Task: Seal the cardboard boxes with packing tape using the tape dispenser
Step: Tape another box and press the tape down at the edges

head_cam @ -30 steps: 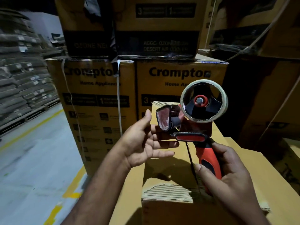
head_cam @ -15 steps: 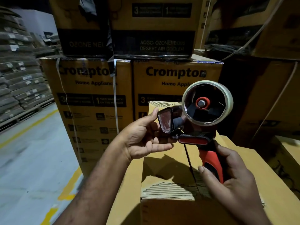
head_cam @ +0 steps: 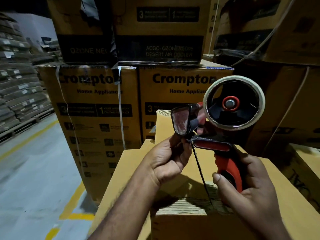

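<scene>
The left hand [head_cam: 170, 158], spread a second ago, now pinches the tape dispenser [head_cam: 216, 129] front with fingers together. The right hand [head_cam: 249, 186] clamps the handle [head_cam: 229, 170]. Tape end probably being freed.

Above near box [head_cam: 131, 170]: tape dispenser [head_cam: 213, 146], tape roll [head_cam: 233, 103] on its right upper part. At its front end left hand [head_cam: 170, 160] grips; to right, right hand [head_cam: 249, 186] on handle. Behind near box: stacked boxes [head_cam: 97, 110], upper box [head_cam: 155, 32] on them. Floor [head_cam: 34, 170] at left, stacked goods [head_cam: 15, 92] far left.

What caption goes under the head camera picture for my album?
Right hand grips the tape dispenser over a cardboard box; left hand pinches its front end.
</scene>
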